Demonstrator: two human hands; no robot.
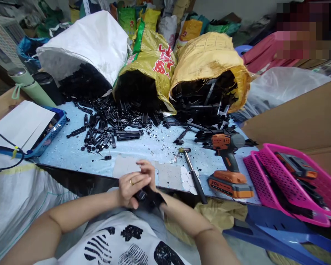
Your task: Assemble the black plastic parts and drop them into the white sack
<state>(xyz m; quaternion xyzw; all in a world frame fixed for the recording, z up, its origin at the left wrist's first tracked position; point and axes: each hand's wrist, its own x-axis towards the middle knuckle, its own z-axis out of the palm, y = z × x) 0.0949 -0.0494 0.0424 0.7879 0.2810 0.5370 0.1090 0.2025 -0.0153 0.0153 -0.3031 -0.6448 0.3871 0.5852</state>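
My left hand [132,187], with a ring on one finger, lies across my right hand at the front edge of the table. Its fingers close over the black wrist band [151,198] around my right wrist. Partly covered by it, my right hand [148,170] points upward with the visible fingers slightly bent and apart, and no object shows in it. Just beyond both hands, grey cardboard pieces [168,175] lie flat on the blue tabletop [157,149]. To the right are a small hammer [192,171] and an orange and black cordless drill [228,162].
Black plastic parts [102,129] are heaped before a white sack [91,40], a yellow-green sack [149,60] and an orange sack [206,55]. Pink baskets [287,180] stand right, a blue basket [51,129] left. Another person's pink sleeve [264,51] appears at back right.
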